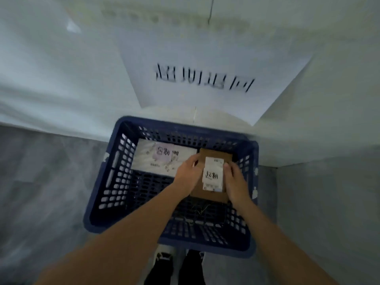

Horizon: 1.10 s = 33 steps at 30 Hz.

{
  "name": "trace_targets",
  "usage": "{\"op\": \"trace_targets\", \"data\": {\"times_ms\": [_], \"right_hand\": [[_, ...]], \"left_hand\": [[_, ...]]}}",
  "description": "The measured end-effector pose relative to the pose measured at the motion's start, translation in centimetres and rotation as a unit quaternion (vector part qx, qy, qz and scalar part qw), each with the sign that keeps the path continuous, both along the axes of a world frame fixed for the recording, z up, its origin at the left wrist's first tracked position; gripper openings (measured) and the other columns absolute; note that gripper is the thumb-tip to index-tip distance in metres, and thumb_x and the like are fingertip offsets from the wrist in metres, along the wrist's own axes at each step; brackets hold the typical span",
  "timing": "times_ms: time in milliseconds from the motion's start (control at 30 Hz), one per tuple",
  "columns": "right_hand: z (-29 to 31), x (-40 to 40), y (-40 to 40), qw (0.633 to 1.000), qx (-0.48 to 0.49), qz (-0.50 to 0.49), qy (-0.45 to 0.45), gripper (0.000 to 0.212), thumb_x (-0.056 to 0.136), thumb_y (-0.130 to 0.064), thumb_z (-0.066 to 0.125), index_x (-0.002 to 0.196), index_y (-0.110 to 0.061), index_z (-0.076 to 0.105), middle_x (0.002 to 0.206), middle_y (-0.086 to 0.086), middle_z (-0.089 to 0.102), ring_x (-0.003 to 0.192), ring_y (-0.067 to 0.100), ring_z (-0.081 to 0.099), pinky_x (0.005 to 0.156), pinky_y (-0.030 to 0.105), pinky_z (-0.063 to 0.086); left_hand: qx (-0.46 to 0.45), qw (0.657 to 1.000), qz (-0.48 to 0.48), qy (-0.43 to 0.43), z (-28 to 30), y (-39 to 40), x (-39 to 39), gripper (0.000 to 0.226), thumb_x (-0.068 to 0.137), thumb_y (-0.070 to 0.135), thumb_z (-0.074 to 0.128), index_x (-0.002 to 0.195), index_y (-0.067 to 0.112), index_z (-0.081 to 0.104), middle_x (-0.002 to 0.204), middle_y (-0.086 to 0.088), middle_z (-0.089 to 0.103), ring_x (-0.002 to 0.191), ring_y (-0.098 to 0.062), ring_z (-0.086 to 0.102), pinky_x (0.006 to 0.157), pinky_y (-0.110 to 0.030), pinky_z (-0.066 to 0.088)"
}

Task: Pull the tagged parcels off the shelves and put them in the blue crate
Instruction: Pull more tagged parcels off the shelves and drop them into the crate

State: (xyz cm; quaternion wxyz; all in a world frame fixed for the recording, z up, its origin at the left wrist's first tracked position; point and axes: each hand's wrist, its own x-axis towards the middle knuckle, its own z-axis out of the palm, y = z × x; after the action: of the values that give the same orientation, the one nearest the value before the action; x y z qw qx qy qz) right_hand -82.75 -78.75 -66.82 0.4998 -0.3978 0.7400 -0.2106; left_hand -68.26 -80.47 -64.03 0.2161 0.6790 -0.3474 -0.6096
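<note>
I am looking down into the blue crate [107,182], which stands on the grey floor [41,182] against a white wall [51,79]. Both my arms reach into it, and between my hands I hold a brown cardboard parcel [213,156] with a white tag [212,171] on its top face. My left hand [188,175] grips the parcel's left edge, its fingers [194,159] curled over the top corner. My right hand [236,182] grips the right edge, and its fingers [228,167] lie against the side of the tag. So the parcel sits pinched between the two hands, inside the crate's right half and near the far wall; whether it touches the bottom I cannot tell. To its left, a white parcel [148,159] with a pale tag [163,153] lies flat in the far left corner of the crate. A white sheet [205,58] with blurred dark lettering hangs on the wall above. My shoes [164,262] show below the crate's near rim.
</note>
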Motion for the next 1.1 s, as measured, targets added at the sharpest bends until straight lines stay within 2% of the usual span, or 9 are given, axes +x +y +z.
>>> {"op": "trace_targets", "data": {"times_ms": [67,133,167,200,267,400,667,900,1100], "right_hand": [[4.8,1.0,0.1,0.997,-0.054,0.037,0.039,0.051,0.097,-0.062,0.032,0.117,-0.022,0.057,0.112,-0.002,0.066,0.098,0.014,0.065,0.083,0.027,0.056],[10.2,2.3,0.2,0.979,-0.118,0.088,0.144,0.063,0.098,-0.061,0.026,0.134,-0.018,0.054,0.136,0.000,0.056,0.128,0.022,0.051,0.113,0.038,0.036],[13.1,2.9,0.0,0.960,-0.163,0.102,0.203,0.068,0.099,-0.059,0.019,0.138,-0.013,0.052,0.141,0.004,0.053,0.134,0.023,0.046,0.117,0.036,0.030],[16.2,3.7,-0.1,0.934,-0.218,0.125,0.253,0.072,0.100,-0.057,0.015,0.135,-0.009,0.055,0.139,0.006,0.055,0.132,0.024,0.049,0.115,0.035,0.033],[22.3,5.6,-0.4,0.878,-0.335,0.159,0.303,0.060,0.103,-0.044,0.024,0.125,-0.004,0.063,0.127,0.010,0.065,0.119,0.026,0.061,0.106,0.033,0.043],[33.6,10.1,-2.7,0.812,-0.483,0.193,0.264,0.047,0.103,-0.029,0.034,0.127,0.000,0.060,0.128,0.013,0.064,0.122,0.027,0.058,0.113,0.034,0.031],[50.5,19.2,-4.0,0.610,-0.702,0.283,0.235,0.038,0.096,-0.021,0.050,0.126,0.000,0.060,0.127,0.014,0.063,0.122,0.027,0.057,0.107,0.037,0.043],[59.9,25.1,-3.1,0.556,-0.738,0.331,0.194,0.048,0.099,-0.028,0.041,0.135,0.001,0.053,0.137,0.017,0.057,0.131,0.031,0.051,0.112,0.045,0.038],[65.7,30.1,1.7,0.488,-0.763,0.399,0.144,0.053,0.100,-0.032,0.035,0.140,0.000,0.047,0.143,0.017,0.051,0.137,0.031,0.045,0.118,0.043,0.027]], "left_hand": [[-0.044,0.995,-0.071,-0.053,5.1,-0.1,1.5,0.048,0.101,0.031,0.044,0.147,0.022,0.037,0.149,-0.001,0.042,0.131,-0.018,0.044,0.092,-0.020,0.036],[-0.097,0.981,-0.114,-0.125,10.8,-0.1,3.4,0.051,0.099,0.037,0.047,0.148,0.027,0.035,0.148,0.001,0.044,0.129,-0.022,0.048,0.098,-0.029,0.043],[-0.133,0.970,-0.117,-0.164,13.8,-0.2,4.4,0.052,0.098,0.039,0.048,0.148,0.029,0.035,0.148,0.004,0.043,0.129,-0.019,0.048,0.101,-0.032,0.044],[-0.177,0.958,-0.111,-0.197,16.9,-0.2,5.5,0.052,0.098,0.039,0.048,0.147,0.029,0.035,0.148,0.007,0.042,0.130,-0.015,0.046,0.103,-0.032,0.044],[-0.264,0.923,-0.100,-0.260,22.8,0.0,7.8,0.052,0.098,0.038,0.047,0.147,0.027,0.035,0.151,0.007,0.038,0.137,-0.012,0.037,0.110,-0.031,0.037],[-0.372,0.841,-0.100,-0.381,34.1,-0.4,12.5,0.055,0.097,0.035,0.046,0.149,0.022,0.034,0.155,0.004,0.033,0.145,-0.014,0.023,0.116,-0.029,0.022],[-0.480,0.711,-0.029,-0.513,50.3,2.5,21.0,0.049,0.088,0.027,0.054,0.134,0.013,0.054,0.135,-0.004,0.057,0.130,-0.022,0.048,0.107,-0.034,0.038],[-0.459,0.633,0.063,-0.620,58.7,8.6,24.9,0.060,0.083,0.037,0.036,0.132,0.008,0.056,0.136,-0.011,0.057,0.129,-0.028,0.050,0.109,-0.039,0.037],[-0.396,0.568,0.180,-0.699,65.0,18.1,27.0,0.056,0.088,0.029,0.048,0.140,0.009,0.047,0.146,-0.011,0.046,0.139,-0.028,0.037,0.117,-0.040,0.025]]}}
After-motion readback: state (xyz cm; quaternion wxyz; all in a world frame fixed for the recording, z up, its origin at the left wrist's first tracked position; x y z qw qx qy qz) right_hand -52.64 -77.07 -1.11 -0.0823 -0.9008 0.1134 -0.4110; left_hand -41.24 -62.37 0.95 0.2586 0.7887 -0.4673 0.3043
